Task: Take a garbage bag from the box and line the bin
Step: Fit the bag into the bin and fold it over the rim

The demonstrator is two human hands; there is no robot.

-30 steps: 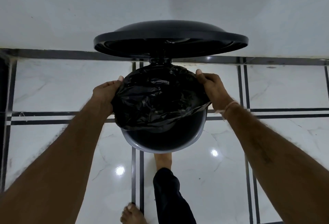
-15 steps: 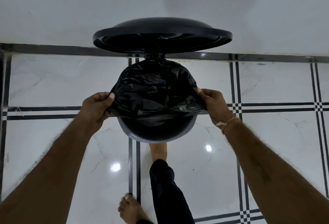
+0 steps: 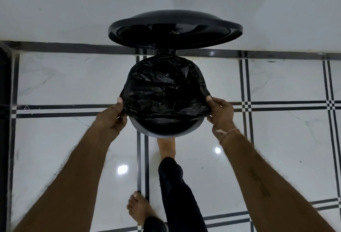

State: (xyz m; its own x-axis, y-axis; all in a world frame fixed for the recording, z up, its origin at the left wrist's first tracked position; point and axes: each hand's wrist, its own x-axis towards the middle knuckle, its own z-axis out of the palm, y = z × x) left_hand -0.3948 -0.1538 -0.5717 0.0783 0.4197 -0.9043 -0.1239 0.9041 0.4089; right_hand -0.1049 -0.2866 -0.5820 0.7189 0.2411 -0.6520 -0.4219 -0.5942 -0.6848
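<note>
While the black garbage bag (image 3: 164, 95) lies stretched over the far part of the bin (image 3: 162, 134), the left hand (image 3: 112, 119) pinches its edge at the left rim. The right hand (image 3: 220, 113) pinches it at the right rim, so the bag sits between them. The lid (image 3: 175, 30) stands raised behind.

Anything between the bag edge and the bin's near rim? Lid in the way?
Nothing visible. The lid stands open behind the bin, clear of the opening. The left hand and right hand grip the garbage bag at its sides; the bin's near rim lies bare just past the bag's front edge.
</note>
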